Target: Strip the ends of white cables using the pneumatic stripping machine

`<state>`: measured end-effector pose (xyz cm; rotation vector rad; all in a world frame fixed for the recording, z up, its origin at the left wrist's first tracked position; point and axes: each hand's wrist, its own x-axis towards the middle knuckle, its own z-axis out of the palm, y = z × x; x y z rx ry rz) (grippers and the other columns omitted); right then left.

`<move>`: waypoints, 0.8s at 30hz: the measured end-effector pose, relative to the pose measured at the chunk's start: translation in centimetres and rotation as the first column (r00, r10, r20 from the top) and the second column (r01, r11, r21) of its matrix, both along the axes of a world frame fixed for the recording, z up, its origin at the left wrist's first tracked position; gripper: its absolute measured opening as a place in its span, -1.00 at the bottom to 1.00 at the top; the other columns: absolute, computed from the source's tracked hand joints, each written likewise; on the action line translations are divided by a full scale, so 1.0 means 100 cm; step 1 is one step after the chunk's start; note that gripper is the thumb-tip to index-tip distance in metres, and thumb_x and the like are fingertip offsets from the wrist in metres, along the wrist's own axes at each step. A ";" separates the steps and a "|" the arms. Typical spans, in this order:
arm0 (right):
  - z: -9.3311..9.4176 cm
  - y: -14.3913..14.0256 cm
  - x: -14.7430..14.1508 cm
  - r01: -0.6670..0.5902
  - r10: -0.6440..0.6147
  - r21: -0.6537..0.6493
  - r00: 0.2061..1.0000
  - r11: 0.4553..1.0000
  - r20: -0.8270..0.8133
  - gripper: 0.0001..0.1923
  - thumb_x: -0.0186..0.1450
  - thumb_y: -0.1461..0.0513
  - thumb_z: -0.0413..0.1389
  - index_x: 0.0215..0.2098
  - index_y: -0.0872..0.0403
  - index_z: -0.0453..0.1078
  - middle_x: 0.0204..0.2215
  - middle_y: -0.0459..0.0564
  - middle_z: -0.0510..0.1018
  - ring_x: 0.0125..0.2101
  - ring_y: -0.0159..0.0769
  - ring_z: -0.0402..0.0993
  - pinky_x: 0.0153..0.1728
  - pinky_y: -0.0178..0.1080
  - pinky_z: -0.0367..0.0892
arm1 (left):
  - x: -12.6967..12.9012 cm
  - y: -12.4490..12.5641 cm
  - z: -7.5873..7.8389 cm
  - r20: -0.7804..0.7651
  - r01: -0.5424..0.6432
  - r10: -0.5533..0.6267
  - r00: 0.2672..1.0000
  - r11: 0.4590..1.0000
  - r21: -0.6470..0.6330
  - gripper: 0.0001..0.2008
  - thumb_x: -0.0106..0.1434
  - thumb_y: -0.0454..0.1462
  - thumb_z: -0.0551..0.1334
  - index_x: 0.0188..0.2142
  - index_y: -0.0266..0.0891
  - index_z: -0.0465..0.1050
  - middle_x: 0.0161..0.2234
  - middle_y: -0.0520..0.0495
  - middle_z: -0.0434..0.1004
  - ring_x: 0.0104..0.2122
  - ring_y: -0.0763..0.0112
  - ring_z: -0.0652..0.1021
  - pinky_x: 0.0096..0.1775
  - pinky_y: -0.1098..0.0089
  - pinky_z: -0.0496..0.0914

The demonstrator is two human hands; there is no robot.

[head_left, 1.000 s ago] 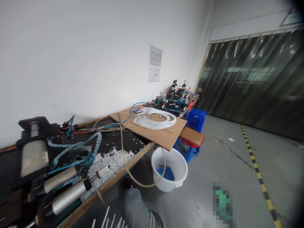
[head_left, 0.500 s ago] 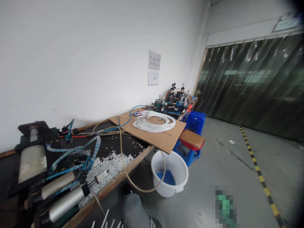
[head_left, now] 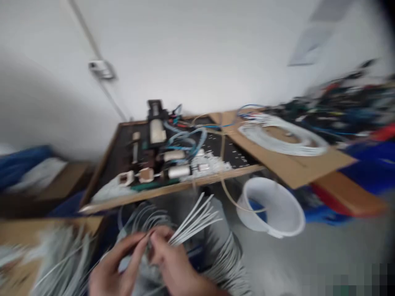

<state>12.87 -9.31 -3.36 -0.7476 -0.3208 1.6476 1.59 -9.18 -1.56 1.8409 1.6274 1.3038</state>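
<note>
My right hand [head_left: 173, 257] is closed round a bundle of white cables [head_left: 197, 224], whose loose ends fan out up and to the right. Right beside it, my left hand [head_left: 121, 261] has thumb and forefinger pinched together, almost touching the right fingertips. What the left fingers pinch is too blurred to make out. Long loops of white cable [head_left: 228, 263] hang below and behind both hands, over my lap.
A bench edge [head_left: 173, 188] runs beyond my hands, carrying a pneumatic press [head_left: 157, 129] and small white pieces [head_left: 212, 162]. Coiled white cables [head_left: 284, 142] lie on cardboard [head_left: 296, 172]. A white bucket [head_left: 271, 209] stands right; more cables [head_left: 61, 259] fill the left side.
My view has swung left and down, so the bench now lies ahead. Both my hands and the cable bundle have come into sight; earlier only a few cable tips showed.
</note>
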 end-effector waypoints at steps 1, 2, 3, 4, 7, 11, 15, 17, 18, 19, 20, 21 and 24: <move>0.000 -0.002 -0.003 -0.038 0.037 -0.020 0.999 0.999 -0.028 -0.72 0.15 0.09 0.31 -0.42 0.14 0.43 -0.69 -0.30 0.20 -0.65 -0.56 0.03 -0.60 -0.42 0.00 | -0.004 -0.006 0.002 0.001 0.027 -0.027 1.000 0.998 -0.055 -0.73 0.21 -0.06 0.33 -0.26 -0.23 0.56 -0.32 -0.04 0.63 -0.38 0.31 0.62 -0.34 0.43 0.52; 0.001 -0.002 -0.005 -0.065 0.063 -0.026 0.997 0.998 -0.050 -0.71 0.14 0.07 0.32 -0.40 0.13 0.45 -0.69 -0.31 0.16 -0.64 -0.55 -0.04 -0.58 -0.42 -0.03 | -0.006 -0.008 0.004 0.019 0.022 -0.020 1.000 0.994 -0.104 -0.77 0.23 -0.11 0.32 -0.27 -0.23 0.55 -0.33 -0.04 0.64 -0.37 0.32 0.63 -0.33 0.45 0.52; 0.002 -0.001 -0.004 -0.087 0.085 -0.028 0.994 0.996 -0.064 -0.72 0.15 0.07 0.31 -0.41 0.12 0.45 -0.69 -0.32 0.12 -0.63 -0.54 -0.11 -0.57 -0.40 -0.07 | -0.007 -0.008 0.006 0.039 0.030 -0.025 0.999 0.991 -0.130 -0.80 0.26 -0.14 0.29 -0.26 -0.23 0.55 -0.32 -0.05 0.64 -0.36 0.32 0.63 -0.32 0.46 0.51; 0.004 0.000 -0.003 -0.110 0.108 -0.026 0.992 0.994 -0.070 -0.72 0.15 0.08 0.31 -0.47 0.11 0.43 -0.69 -0.32 0.10 -0.62 -0.53 -0.16 -0.57 -0.38 -0.10 | -0.008 -0.006 0.008 0.053 0.038 -0.031 0.998 0.990 -0.134 -0.82 0.27 -0.16 0.28 -0.25 -0.23 0.54 -0.33 -0.04 0.65 -0.35 0.33 0.63 -0.31 0.46 0.51; 0.010 0.002 0.001 -0.131 0.128 -0.027 0.988 0.991 -0.087 -0.71 0.15 0.09 0.32 -0.53 0.09 0.40 -0.68 -0.30 0.14 -0.60 -0.49 -0.15 -0.54 -0.36 -0.06 | -0.012 -0.002 0.013 0.022 0.064 -0.061 0.998 0.981 -0.182 -0.80 0.30 -0.20 0.24 -0.15 -0.22 0.52 -0.27 -0.06 0.65 -0.29 0.31 0.63 -0.25 0.45 0.50; 0.013 0.004 0.003 -0.101 0.096 -0.050 0.991 0.994 -0.095 -0.71 0.15 0.10 0.32 -0.56 0.06 0.39 -0.71 -0.30 0.11 -0.60 -0.47 -0.12 -0.48 -0.35 0.05 | -0.031 -0.005 0.013 -0.061 0.098 -0.116 0.991 0.965 -0.243 -0.80 0.30 -0.20 0.23 -0.14 -0.20 0.55 -0.22 -0.07 0.65 -0.22 0.26 0.62 -0.18 0.41 0.47; 0.011 0.010 0.003 -0.086 0.078 -0.086 0.993 0.993 -0.089 -0.75 0.12 0.07 0.33 -0.47 0.08 0.50 -0.74 -0.32 0.05 -0.62 -0.47 -0.12 -0.45 -0.34 0.12 | -0.051 -0.011 0.008 -0.053 0.183 -0.208 0.977 0.936 -0.301 -0.83 0.29 -0.21 0.24 -0.20 -0.20 0.59 -0.27 -0.08 0.64 -0.26 0.26 0.61 -0.19 0.42 0.46; 0.009 0.012 0.004 -0.089 0.080 -0.103 0.993 0.991 -0.086 -0.72 0.12 0.05 0.33 -0.35 0.10 0.56 -0.75 -0.34 0.01 -0.62 -0.48 -0.14 -0.44 -0.34 0.14 | -0.054 -0.012 0.005 0.023 0.177 -0.180 0.983 0.928 -0.328 -0.81 0.31 -0.20 0.22 -0.21 -0.22 0.59 -0.40 -0.04 0.60 -0.39 0.33 0.58 -0.30 0.45 0.45; 0.009 0.012 0.004 -0.094 0.085 -0.109 0.993 0.990 -0.085 -0.69 0.12 0.04 0.33 -0.31 0.10 0.57 -0.74 -0.34 0.01 -0.61 -0.48 -0.13 -0.44 -0.34 0.14 | -0.054 -0.012 0.004 0.081 0.166 -0.147 0.986 0.927 -0.336 -0.79 0.32 -0.19 0.21 -0.21 -0.24 0.59 -0.47 -0.02 0.56 -0.46 0.36 0.55 -0.37 0.46 0.44; 0.008 0.012 0.003 -0.101 0.092 -0.113 0.992 0.988 -0.082 -0.66 0.12 0.02 0.32 -0.28 0.11 0.58 -0.74 -0.34 0.01 -0.61 -0.48 -0.13 -0.44 -0.35 0.13 | -0.053 -0.011 0.003 0.148 0.159 -0.114 0.982 0.927 -0.339 -0.77 0.33 -0.18 0.21 -0.21 -0.26 0.59 -0.52 0.00 0.53 -0.51 0.39 0.51 -0.43 0.47 0.42; 0.008 0.012 0.003 -0.108 0.100 -0.116 0.992 0.987 -0.079 -0.64 0.12 0.01 0.32 -0.27 0.11 0.58 -0.74 -0.34 0.02 -0.61 -0.48 -0.12 -0.45 -0.35 0.13 | -0.051 -0.010 0.003 0.213 0.156 -0.086 0.973 0.928 -0.339 -0.75 0.32 -0.17 0.21 -0.21 -0.28 0.59 -0.55 0.01 0.50 -0.55 0.41 0.48 -0.47 0.47 0.40; 0.007 0.011 0.002 -0.112 0.103 -0.119 0.992 0.987 -0.078 -0.63 0.12 0.01 0.32 -0.26 0.11 0.58 -0.74 -0.33 0.02 -0.61 -0.48 -0.12 -0.45 -0.35 0.13 | -0.048 -0.007 0.004 0.266 0.152 -0.062 0.962 0.930 -0.334 -0.74 0.31 -0.16 0.22 -0.22 -0.30 0.59 -0.56 0.01 0.50 -0.56 0.42 0.46 -0.49 0.47 0.39; 0.005 0.008 0.000 -0.104 0.093 -0.130 0.992 0.986 -0.085 -0.65 0.10 0.01 0.34 -0.29 0.10 0.59 -0.74 -0.34 0.02 -0.61 -0.49 -0.10 -0.45 -0.35 0.14 | -0.037 0.004 0.008 0.311 0.107 -0.005 0.950 0.944 -0.312 -0.72 0.28 -0.13 0.25 -0.24 -0.32 0.60 -0.56 0.00 0.48 -0.59 0.45 0.41 -0.52 0.47 0.35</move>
